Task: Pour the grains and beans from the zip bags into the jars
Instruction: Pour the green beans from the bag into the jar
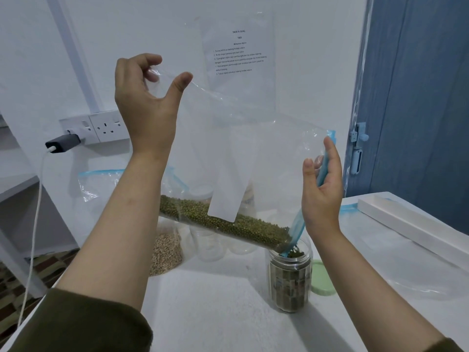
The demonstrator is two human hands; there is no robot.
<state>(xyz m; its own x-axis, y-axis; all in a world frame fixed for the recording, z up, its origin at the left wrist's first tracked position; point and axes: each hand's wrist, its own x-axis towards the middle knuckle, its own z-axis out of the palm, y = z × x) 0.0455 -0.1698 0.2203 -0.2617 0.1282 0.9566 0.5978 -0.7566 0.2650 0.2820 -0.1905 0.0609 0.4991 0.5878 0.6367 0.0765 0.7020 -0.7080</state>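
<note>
A large clear zip bag [266,148] with a blue zip strip hangs tilted over the table. My left hand [144,102] pinches its raised bottom corner high up. My right hand [322,189] grips the blue zip edge lower down on the right. Green mung beans [228,224] lie along the bag's lower fold and run down into the mouth of a clear plastic jar [290,283], which is partly filled with green beans. The jar's pale green lid [322,278] lies flat just to its right.
Behind the bag stand a bag of beige grains [165,252], empty clear jars [210,242] and another zip bag [99,184]. A white tray [411,219] and a flat empty bag [406,257] lie on the right. A wall socket with charger [66,143] is at the left.
</note>
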